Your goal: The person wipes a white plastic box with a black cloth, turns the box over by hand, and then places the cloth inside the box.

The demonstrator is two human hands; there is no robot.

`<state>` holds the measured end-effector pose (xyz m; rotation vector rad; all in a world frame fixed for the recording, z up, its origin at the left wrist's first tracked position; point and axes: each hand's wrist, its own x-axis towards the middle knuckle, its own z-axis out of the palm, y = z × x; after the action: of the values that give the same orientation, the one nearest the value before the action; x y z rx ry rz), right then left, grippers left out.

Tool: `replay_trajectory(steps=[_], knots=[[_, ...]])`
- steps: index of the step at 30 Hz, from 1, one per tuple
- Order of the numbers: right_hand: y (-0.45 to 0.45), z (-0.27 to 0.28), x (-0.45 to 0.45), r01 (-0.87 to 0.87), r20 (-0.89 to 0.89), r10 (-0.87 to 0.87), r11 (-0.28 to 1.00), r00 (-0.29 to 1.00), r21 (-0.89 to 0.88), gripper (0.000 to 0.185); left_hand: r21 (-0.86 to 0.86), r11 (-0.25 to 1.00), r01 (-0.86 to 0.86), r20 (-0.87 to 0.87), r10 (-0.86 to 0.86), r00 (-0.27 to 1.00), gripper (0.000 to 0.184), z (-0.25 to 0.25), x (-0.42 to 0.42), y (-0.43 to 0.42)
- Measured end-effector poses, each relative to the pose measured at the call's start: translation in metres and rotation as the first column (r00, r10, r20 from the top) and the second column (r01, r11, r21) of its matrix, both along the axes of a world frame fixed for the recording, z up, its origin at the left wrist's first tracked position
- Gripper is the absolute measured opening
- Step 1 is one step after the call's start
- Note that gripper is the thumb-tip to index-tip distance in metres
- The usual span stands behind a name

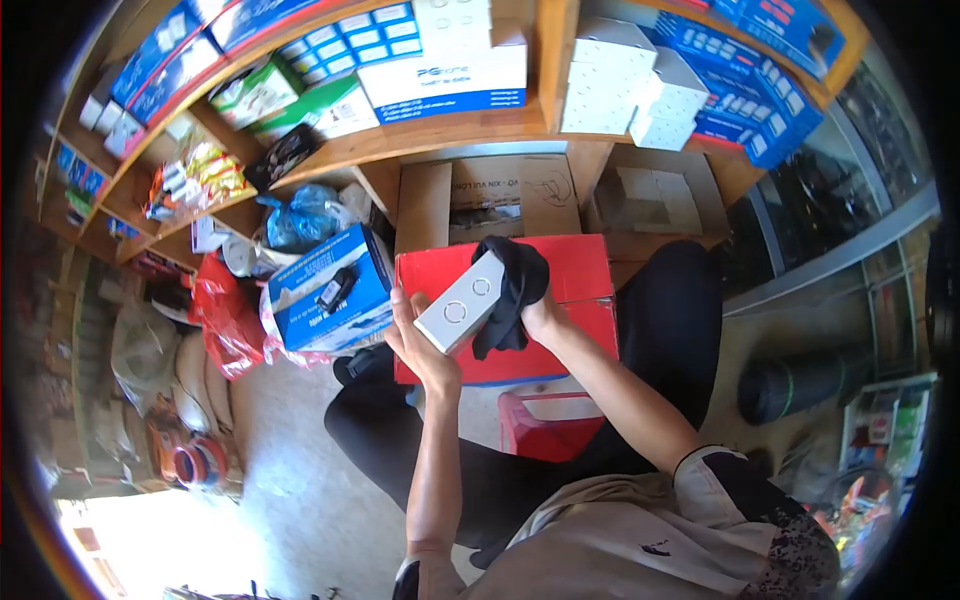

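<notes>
A white electrical box (463,303) with two round knockout marks is tilted over a red carton (585,270). My left hand (425,348) grips its lower left end, with the thumb up along the side. A black cloth (518,290) is draped over the far and right sides of the box. My right hand (543,316) is closed on this cloth and presses it against the box; some of its fingers are hidden under the fabric.
To the left stands a blue box (335,300) with a small black device (338,288) on top. Shelves (450,140) with cartons run across the back. A red plastic stool (545,430) is between my legs. Red bags (228,315) lie further left.
</notes>
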<state>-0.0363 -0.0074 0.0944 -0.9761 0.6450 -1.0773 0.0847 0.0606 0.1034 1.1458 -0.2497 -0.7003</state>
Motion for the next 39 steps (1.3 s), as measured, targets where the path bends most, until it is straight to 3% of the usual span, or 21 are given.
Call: replay_trajectory(steps=[2,3,4,6,9,11,12,13,14,15,18,21,22,24,26,29,30,32,36,38,39], knots=[[-0.010,0.006,-0.009,0.074,0.076,-0.074,0.997,0.994,0.003,0.027,-0.027,0.985,0.171,0.108,-0.167,0.980,0.054,-0.002,0.017,-0.007],[-0.024,0.032,-0.027,-0.033,-0.293,-0.170,0.814,0.941,-0.579,0.022,-0.078,0.930,0.358,0.324,-0.316,0.892,0.053,0.024,0.011,-0.017],[-0.038,0.052,-0.037,-0.361,-0.504,-0.451,0.369,0.736,-0.857,0.017,-0.097,0.838,0.536,0.522,-0.416,0.745,0.053,0.040,0.013,-0.027],[-0.041,0.069,-0.031,-0.455,-0.563,-0.534,0.333,0.631,-0.826,0.016,0.307,0.784,0.539,0.534,-0.611,0.584,0.049,0.077,-0.007,-0.026],[-0.051,0.087,-0.022,-0.406,-0.570,-0.542,0.401,0.618,-0.821,0.017,0.176,0.944,0.280,0.612,-0.328,0.719,0.053,0.057,-0.019,-0.052],[-0.053,0.103,-0.011,-0.411,-0.414,-0.662,0.172,0.625,-0.895,0.016,0.117,0.967,0.228,0.528,-0.255,0.810,0.034,0.029,-0.005,-0.066],[-0.046,0.112,-0.005,-0.483,-0.450,-0.660,0.148,0.602,-0.863,0.016,0.067,0.983,0.171,0.423,-0.184,0.887,0.050,0.002,0.005,-0.073],[-0.039,0.116,0.001,-0.446,-0.369,-0.651,0.052,0.663,-0.894,0.016,-0.413,0.884,0.221,0.245,-0.126,0.961,0.063,-0.050,0.015,-0.082],[-0.037,0.116,0.008,-0.402,-0.289,-0.629,-0.041,0.722,-0.915,0.016,-0.295,0.945,0.141,0.488,0.022,0.873,0.059,-0.061,0.018,-0.084],[-0.045,0.111,0.015,-0.440,-0.436,-0.504,0.118,0.745,-0.890,0.017,-0.224,0.974,0.029,0.527,0.096,0.844,0.035,-0.029,0.005,-0.079],[-0.104,0.086,0.012,-0.460,-0.502,-0.385,0.202,0.774,-0.864,0.019,-0.050,0.990,-0.133,0.315,0.142,0.938,0.066,0.020,-0.004,-0.076],[-0.107,0.065,0.030,-0.355,-0.447,-0.509,0.272,0.735,-0.894,0.016,0.010,0.997,-0.075,0.631,0.052,0.774,0.065,-0.011,0.020,-0.101],[-0.086,0.080,0.040,-0.406,-0.391,-0.498,0.084,0.774,-0.910,0.019,0.126,0.991,-0.053,0.601,-0.034,0.799,0.066,-0.024,0.031,-0.109],[-0.076,0.066,0.079,-0.069,-0.196,-0.408,0.305,0.892,-0.950,0.021,-0.117,0.984,-0.132,0.462,0.172,0.870,0.058,-0.033,0.024,-0.116],[-0.110,0.055,0.063,-0.330,-0.456,-0.299,0.386,0.839,-0.861,0.015,0.097,0.995,-0.036,0.502,-0.017,0.864,0.056,-0.029,0.048,-0.101],[-0.156,0.021,0.061,-0.408,-0.525,-0.173,0.449,0.833,-0.795,0.019,0.053,0.990,-0.131,0.508,0.087,0.857,0.063,-0.011,0.037,-0.107],[-0.143,0.027,0.067,-0.338,-0.383,-0.401,0.179,0.832,-0.924,0.020,0.051,0.989,-0.141,0.504,0.096,0.858,0.063,-0.014,0.036,-0.109],[-0.084,0.079,0.077,-0.533,-0.598,-0.301,0.275,0.743,-0.800,0.024,0.109,0.991,-0.073,0.412,0.022,0.911,0.062,-0.024,0.035,-0.109],[-0.123,0.058,0.078,-0.483,-0.535,-0.244,0.244,0.809,-0.841,0.022,0.098,0.994,-0.054,0.230,0.030,0.973,0.061,-0.021,0.047,-0.107],[-0.151,0.060,0.067,-0.594,-0.585,-0.474,0.151,0.658,-0.790,0.019,0.022,0.999,-0.049,0.306,0.040,0.951,0.054,-0.008,0.042,-0.095],[-0.143,0.060,0.064,-0.542,-0.697,-0.276,0.465,0.662,-0.700,0.019,0.063,0.996,-0.058,0.360,0.031,0.932,0.056,-0.005,0.041,-0.094]])
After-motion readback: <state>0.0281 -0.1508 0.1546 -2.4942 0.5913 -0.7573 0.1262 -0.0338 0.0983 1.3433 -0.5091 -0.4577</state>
